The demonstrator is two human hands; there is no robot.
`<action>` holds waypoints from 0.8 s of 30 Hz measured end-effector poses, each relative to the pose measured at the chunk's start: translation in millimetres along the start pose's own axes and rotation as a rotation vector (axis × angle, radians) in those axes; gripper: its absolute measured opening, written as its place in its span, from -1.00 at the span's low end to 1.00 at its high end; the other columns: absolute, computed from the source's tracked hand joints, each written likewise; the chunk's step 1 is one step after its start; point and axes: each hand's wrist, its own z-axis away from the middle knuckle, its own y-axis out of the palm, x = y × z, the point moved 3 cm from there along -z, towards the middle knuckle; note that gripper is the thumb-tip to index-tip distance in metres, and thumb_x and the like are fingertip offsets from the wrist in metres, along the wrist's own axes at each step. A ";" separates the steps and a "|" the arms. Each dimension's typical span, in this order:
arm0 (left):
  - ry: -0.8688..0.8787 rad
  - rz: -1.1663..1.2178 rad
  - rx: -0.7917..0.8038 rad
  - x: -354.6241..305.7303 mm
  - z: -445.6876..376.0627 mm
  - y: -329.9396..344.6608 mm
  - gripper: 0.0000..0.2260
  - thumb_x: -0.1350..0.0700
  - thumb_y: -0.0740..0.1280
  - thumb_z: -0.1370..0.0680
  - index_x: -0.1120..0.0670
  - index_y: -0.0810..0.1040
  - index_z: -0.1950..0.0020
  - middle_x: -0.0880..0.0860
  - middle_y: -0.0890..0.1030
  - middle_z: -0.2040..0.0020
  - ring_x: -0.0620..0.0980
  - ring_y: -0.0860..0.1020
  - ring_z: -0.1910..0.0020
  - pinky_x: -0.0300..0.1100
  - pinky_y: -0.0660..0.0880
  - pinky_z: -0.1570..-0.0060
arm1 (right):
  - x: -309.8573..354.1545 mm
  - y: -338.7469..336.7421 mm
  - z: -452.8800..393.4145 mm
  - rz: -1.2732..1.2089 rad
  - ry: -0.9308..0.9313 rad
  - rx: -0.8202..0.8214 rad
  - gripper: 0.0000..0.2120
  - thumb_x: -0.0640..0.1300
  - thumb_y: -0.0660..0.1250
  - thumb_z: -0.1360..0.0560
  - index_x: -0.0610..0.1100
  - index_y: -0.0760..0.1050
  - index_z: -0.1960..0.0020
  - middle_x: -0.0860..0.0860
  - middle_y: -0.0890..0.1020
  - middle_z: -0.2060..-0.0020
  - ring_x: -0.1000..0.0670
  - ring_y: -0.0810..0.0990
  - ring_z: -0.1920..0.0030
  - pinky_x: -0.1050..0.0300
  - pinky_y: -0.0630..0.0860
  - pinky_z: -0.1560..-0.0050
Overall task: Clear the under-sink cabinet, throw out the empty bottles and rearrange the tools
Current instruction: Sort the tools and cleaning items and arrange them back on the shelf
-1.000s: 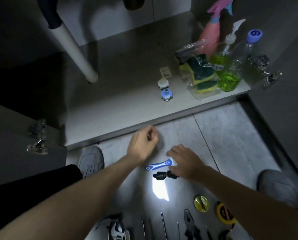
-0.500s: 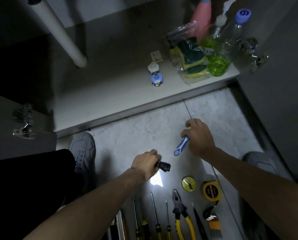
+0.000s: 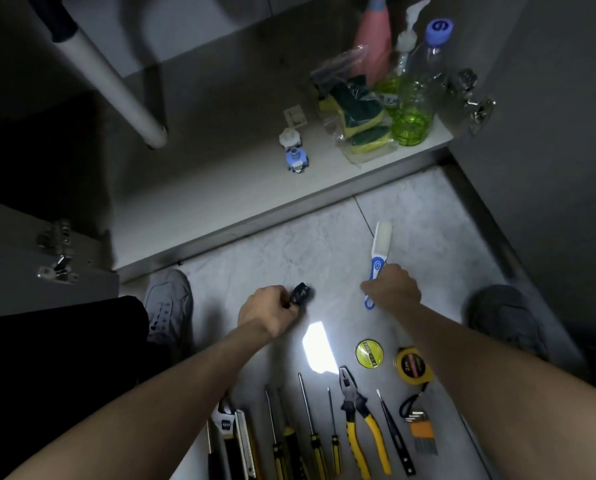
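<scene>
My left hand [image 3: 265, 311] grips a small black flashlight [image 3: 300, 294] that throws a bright patch on the floor tiles. My right hand [image 3: 393, 289] holds a blue-and-white brush [image 3: 379, 249] by its handle, white head pointing toward the cabinet. Tools lie in a row near me: screwdrivers [image 3: 310, 427], yellow-handled pliers [image 3: 358, 414], tweezers [image 3: 393, 434], hex keys [image 3: 421, 427], a yellow tape measure [image 3: 412, 367], a round yellow tape roll [image 3: 369, 353] and a wrench [image 3: 225, 420]. Inside the cabinet stand a green-liquid bottle [image 3: 414, 109], a pump bottle [image 3: 405, 46], a pink spray bottle [image 3: 376, 39] and bagged sponges [image 3: 355, 116].
A white drain pipe [image 3: 116, 88] slants down in the cabinet's left part. Two small fittings [image 3: 294, 152] sit on the cabinet floor [image 3: 220, 188]. Open cabinet doors with hinges [image 3: 56, 254] flank both sides. My shoes [image 3: 168, 299] rest on the tiles.
My right hand has turned the brush so its head points toward the cabinet. My left hand keeps the flashlight. The view has dropped, showing more of the tool row.
</scene>
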 end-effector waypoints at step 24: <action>-0.014 0.403 -0.349 -28.2 -82.8 -124.9 -0.85 -0.02 0.45 -0.46 0.01 0.57 0.22 -0.02 0.67 0.23 0.03 0.63 0.19 -0.12 0.57 0.16 | 136.3 -100.0 20.7 0.017 -0.799 -0.419 -0.72 0.09 0.11 -0.66 -0.14 0.34 -0.10 -0.17 0.62 0.21 -0.29 0.60 0.19 -0.07 0.45 0.23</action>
